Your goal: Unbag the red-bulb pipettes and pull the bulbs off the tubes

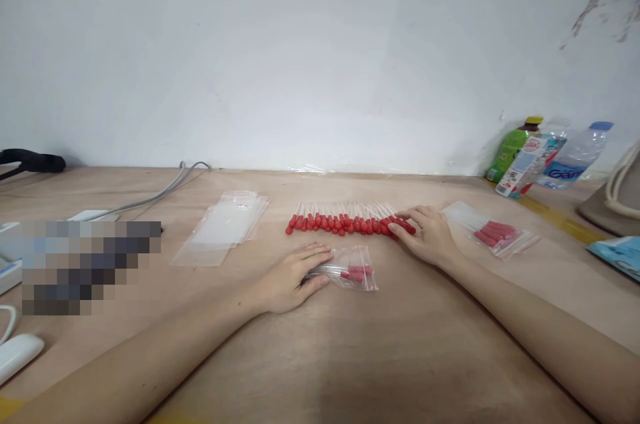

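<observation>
Both forearms reach in low over the wooden table, converging from the near corners. Left hand: laid on its side, fingers stretched to the right, thumb parted below them; the left end of a small clear bag runs in between. The bag holds a few red-tipped sticks. Contact seen; pinch or mere steadying, cannot tell from here. Right hand: arched, wrist bent inward, thumb and forefinger touching the right end of a row of loose red-headed sticks; firmness of grip, cannot tell. Row lies beyond the left hand, heads toward the person. Second filled bag lies just right of the right hand.
</observation>
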`<act>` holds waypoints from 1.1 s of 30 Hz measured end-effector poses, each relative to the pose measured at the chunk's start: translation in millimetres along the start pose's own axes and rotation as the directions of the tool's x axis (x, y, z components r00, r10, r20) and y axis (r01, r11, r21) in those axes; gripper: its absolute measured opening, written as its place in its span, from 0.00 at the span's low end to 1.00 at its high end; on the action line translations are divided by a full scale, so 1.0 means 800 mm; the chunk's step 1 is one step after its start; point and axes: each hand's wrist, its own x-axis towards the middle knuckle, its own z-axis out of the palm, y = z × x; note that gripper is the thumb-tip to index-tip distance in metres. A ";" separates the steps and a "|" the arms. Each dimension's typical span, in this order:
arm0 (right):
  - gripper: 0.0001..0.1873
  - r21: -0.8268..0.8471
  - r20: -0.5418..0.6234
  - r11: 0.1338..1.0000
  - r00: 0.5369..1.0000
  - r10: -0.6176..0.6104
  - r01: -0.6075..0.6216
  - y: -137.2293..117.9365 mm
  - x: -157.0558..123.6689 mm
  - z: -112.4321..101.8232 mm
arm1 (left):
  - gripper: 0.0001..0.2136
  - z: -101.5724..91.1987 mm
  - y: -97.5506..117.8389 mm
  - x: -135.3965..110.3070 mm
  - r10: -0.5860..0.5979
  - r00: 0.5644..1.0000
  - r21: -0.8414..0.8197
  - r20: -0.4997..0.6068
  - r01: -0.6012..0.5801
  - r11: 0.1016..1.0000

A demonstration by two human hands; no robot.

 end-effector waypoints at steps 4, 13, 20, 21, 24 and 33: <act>0.13 -0.033 -0.002 0.999 1.000 0.014 -0.014 -0.007 -0.001 0.000 | 0.20 0.001 -0.001 -0.001 -0.005 1.000 -0.008 -0.009 0.005 1.000; 0.15 -0.027 -0.098 0.998 0.994 0.053 -0.055 -0.014 0.004 0.009 | 0.21 0.001 0.000 -0.001 -0.006 1.000 0.010 0.007 0.006 1.000; 0.17 0.053 -0.127 0.996 0.988 0.082 -0.075 -0.035 0.005 0.000 | 0.21 0.000 0.000 -0.001 -0.005 1.000 0.009 0.000 0.005 1.000; 0.16 0.094 -0.131 0.994 0.989 0.064 -0.052 -0.041 0.002 -0.004 | 0.21 0.000 0.000 -0.001 -0.005 1.000 0.008 0.000 0.005 1.000; 0.11 0.276 0.001 0.954 0.992 -0.124 0.119 -0.064 -0.009 -0.019 | 0.21 0.000 0.000 -0.001 -0.004 1.000 0.006 -0.002 0.004 1.000; 0.11 0.447 0.365 0.886 0.880 -0.304 0.121 -0.094 -0.024 -0.022 | 0.21 -0.004 0.002 -0.002 -0.019 0.998 0.008 0.053 0.019 1.000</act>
